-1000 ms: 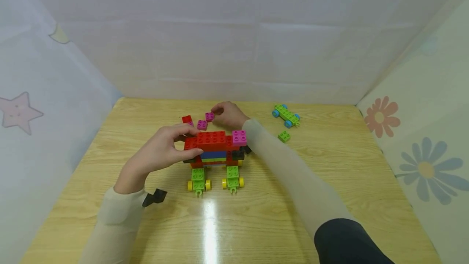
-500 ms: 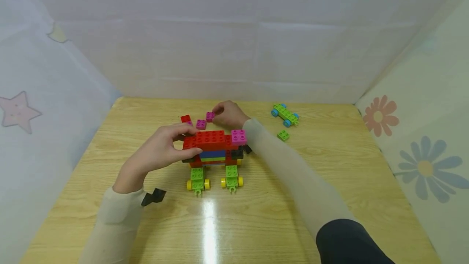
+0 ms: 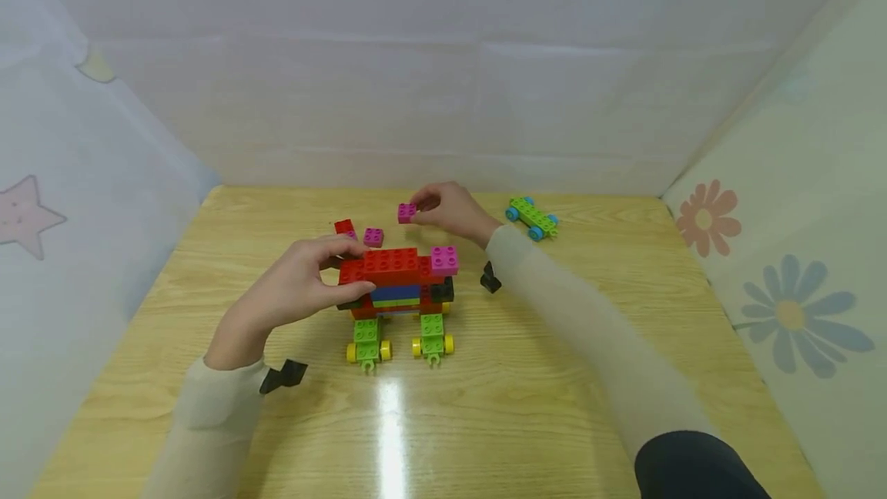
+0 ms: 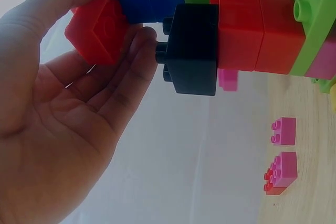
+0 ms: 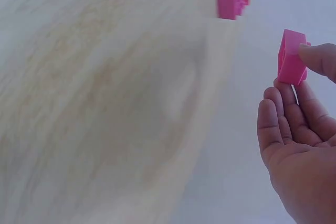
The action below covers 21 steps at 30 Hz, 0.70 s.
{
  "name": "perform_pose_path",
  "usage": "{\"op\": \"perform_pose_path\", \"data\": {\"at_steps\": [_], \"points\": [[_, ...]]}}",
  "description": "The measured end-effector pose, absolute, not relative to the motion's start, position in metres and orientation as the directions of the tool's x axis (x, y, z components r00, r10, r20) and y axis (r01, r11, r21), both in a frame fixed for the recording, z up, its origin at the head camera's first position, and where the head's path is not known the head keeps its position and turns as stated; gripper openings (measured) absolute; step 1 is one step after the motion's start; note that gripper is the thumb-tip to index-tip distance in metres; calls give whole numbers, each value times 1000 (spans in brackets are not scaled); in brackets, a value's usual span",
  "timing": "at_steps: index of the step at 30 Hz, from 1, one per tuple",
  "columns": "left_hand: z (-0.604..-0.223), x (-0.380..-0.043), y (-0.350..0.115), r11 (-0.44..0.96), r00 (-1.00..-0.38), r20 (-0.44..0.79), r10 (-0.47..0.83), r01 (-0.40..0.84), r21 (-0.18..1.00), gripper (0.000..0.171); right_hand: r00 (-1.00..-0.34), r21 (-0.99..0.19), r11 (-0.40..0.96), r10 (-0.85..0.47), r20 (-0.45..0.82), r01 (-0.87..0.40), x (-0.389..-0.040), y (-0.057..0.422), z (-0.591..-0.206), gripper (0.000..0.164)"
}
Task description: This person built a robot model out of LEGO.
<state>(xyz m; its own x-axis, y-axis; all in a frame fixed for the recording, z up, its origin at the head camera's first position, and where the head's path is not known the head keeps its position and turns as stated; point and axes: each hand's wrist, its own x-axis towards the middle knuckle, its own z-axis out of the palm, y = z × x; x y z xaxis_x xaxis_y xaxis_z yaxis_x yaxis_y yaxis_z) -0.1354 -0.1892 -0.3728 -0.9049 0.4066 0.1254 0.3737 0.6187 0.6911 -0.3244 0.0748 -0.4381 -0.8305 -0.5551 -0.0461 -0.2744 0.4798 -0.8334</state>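
My left hand [image 3: 298, 279] grips the left end of a toy brick build [image 3: 391, 268], thumb in front and fingers behind its red top. The build has red, blue, green and black bricks above green wheeled bases [image 3: 432, 336] with yellow wheels. A pink brick [image 3: 444, 259] sits on its upper right corner. Behind the build, my right hand [image 3: 453, 210] pinches another pink brick [image 3: 406, 212] between thumb and fingers; in the right wrist view that pinched brick [image 5: 292, 59] is held off the table. The left wrist view shows a black brick [image 4: 191, 51] jutting out near my left fingertips.
Beyond the build lie a loose pink brick [image 3: 373, 237] and a red brick [image 3: 343, 226] with pink beside it. A green wheeled base [image 3: 532, 217] with blue wheels stands at the back right of the wooden table [image 3: 554, 406]. A white cloth [image 3: 388, 98] hangs behind.
My right hand has lifted a pink brick from the table and shifted slightly to the right. The left hand keeps its grip on the build. The small green brick is now hidden by the right arm.
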Motion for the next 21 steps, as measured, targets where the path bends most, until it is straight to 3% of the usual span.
{"op": "perform_pose_path", "data": {"at_steps": [11, 21], "points": [[-373, -135, -186, 624, -909, 107, 402, 358, 695, 35, -818, -834, 450, -575, 2, -318, -295, 117, -390, 44], [-374, -138, -187, 628, -914, 102, 394, 348, 696, 39, -796, -832, 416, -603, 51, -367, -253, 155, -349, 41]]}}
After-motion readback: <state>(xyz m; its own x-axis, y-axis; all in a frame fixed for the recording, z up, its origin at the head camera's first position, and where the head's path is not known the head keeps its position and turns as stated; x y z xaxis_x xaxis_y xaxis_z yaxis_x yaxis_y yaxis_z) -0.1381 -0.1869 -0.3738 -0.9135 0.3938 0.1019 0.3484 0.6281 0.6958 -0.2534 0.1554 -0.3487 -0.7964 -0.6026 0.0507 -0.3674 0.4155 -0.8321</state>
